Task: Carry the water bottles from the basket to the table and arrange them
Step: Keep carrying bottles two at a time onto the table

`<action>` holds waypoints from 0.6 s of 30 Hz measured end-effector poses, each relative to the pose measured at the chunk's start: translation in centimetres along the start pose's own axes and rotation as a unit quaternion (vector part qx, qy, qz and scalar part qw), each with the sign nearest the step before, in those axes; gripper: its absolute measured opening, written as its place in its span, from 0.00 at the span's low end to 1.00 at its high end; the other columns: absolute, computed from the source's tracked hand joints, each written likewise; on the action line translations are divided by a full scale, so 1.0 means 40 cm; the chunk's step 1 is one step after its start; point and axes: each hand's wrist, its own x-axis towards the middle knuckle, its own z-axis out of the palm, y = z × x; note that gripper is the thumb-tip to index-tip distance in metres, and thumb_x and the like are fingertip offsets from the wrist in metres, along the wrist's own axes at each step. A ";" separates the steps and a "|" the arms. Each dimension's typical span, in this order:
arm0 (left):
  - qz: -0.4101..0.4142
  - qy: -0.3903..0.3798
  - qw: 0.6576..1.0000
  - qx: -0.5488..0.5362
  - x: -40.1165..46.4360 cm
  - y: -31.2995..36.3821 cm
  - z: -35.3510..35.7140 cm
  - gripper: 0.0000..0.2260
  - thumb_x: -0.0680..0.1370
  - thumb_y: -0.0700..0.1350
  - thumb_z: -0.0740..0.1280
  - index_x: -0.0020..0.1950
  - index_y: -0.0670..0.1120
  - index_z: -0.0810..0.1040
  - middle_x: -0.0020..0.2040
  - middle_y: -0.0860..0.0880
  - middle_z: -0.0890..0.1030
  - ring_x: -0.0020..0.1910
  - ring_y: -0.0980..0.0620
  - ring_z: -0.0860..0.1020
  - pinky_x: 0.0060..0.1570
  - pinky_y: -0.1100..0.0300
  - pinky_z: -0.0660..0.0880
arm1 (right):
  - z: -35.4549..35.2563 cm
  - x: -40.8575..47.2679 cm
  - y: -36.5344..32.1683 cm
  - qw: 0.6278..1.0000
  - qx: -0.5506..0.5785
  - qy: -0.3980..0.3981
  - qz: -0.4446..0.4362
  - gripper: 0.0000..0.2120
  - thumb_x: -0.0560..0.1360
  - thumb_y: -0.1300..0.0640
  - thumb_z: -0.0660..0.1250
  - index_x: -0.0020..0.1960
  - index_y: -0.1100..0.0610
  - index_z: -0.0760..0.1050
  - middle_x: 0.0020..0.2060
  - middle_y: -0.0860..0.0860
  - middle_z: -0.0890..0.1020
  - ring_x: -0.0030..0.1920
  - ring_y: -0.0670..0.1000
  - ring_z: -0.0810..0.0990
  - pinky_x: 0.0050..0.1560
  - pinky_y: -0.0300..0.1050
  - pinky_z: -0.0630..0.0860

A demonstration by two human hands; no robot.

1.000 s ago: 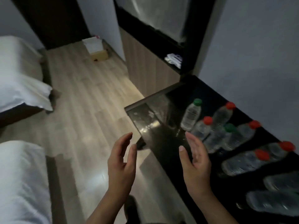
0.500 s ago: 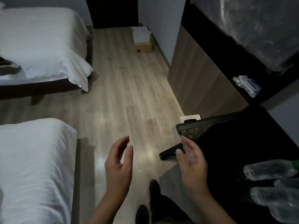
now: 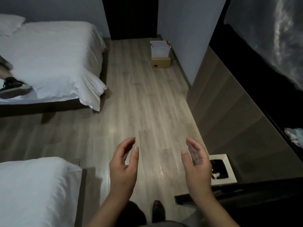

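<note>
My left hand point(image 3: 123, 167) and my right hand point(image 3: 196, 163) are held out over the wooden floor, palms facing each other, fingers relaxed and holding nothing. The black table point(image 3: 255, 199) shows only as a dark corner at the lower right, just beside my right wrist. No water bottles are in view. A white basket point(image 3: 159, 49) sits on a cardboard box point(image 3: 160, 62) on the floor far ahead, next to the wall.
A white bed point(image 3: 52, 59) stands at the upper left and another bed point(image 3: 36, 190) at the lower left. A wooden cabinet point(image 3: 229, 115) lines the right side, with a small white-rimmed bin point(image 3: 229, 175) at its foot. My shoe point(image 3: 157, 212) shows below.
The view has swung left, away from the table; the bottles have left the frame and the floor, basket and beds now fill it. Both hands stay empty and apart.
</note>
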 end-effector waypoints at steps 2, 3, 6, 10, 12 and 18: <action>-0.006 0.006 1.000 -0.005 0.107 -0.012 0.007 0.13 0.81 0.41 0.68 0.65 0.48 0.80 0.61 0.54 0.83 0.64 0.56 0.80 0.68 0.48 0.76 | 0.064 0.083 -0.008 1.000 -0.001 0.002 0.005 0.19 0.78 0.65 0.68 0.65 0.47 0.76 0.64 0.42 0.80 0.69 0.41 0.75 0.73 0.47 0.70; -0.006 0.007 1.000 -0.009 0.165 -0.018 0.010 0.13 0.81 0.42 0.68 0.65 0.49 0.80 0.61 0.54 0.83 0.64 0.55 0.80 0.68 0.47 0.76 | 0.099 0.125 -0.008 1.000 -0.003 0.001 0.005 0.19 0.78 0.65 0.68 0.64 0.47 0.76 0.64 0.43 0.80 0.69 0.41 0.76 0.73 0.47 0.70; -0.017 0.024 0.999 -0.026 0.357 -0.045 0.017 0.10 0.81 0.45 0.69 0.62 0.54 0.80 0.60 0.53 0.84 0.64 0.54 0.81 0.68 0.47 0.76 | 0.218 0.264 -0.011 1.000 -0.014 -0.003 0.011 0.19 0.78 0.65 0.68 0.63 0.46 0.76 0.65 0.43 0.80 0.68 0.41 0.76 0.73 0.46 0.70; -0.006 0.011 0.999 -0.042 0.648 -0.056 0.028 0.12 0.78 0.50 0.69 0.61 0.56 0.80 0.60 0.54 0.84 0.64 0.53 0.81 0.68 0.47 0.76 | 0.399 0.470 -0.041 1.000 -0.018 0.000 0.010 0.18 0.78 0.65 0.68 0.63 0.47 0.76 0.65 0.42 0.80 0.69 0.42 0.75 0.73 0.46 0.70; 0.002 0.006 0.999 -0.050 0.785 -0.039 0.020 0.11 0.78 0.50 0.68 0.61 0.57 0.80 0.60 0.54 0.84 0.63 0.53 0.81 0.67 0.49 0.76 | 0.490 0.567 -0.074 1.000 -0.022 0.001 0.009 0.18 0.78 0.65 0.68 0.64 0.48 0.76 0.64 0.42 0.80 0.68 0.41 0.76 0.73 0.48 0.70; 0.000 -0.026 0.998 -0.064 1.154 -0.022 0.056 0.11 0.79 0.48 0.68 0.61 0.56 0.80 0.61 0.54 0.84 0.64 0.53 0.81 0.67 0.52 0.76 | 0.708 0.846 -0.150 1.000 -0.023 0.007 0.009 0.17 0.79 0.62 0.68 0.65 0.49 0.76 0.64 0.41 0.80 0.68 0.41 0.76 0.72 0.44 0.70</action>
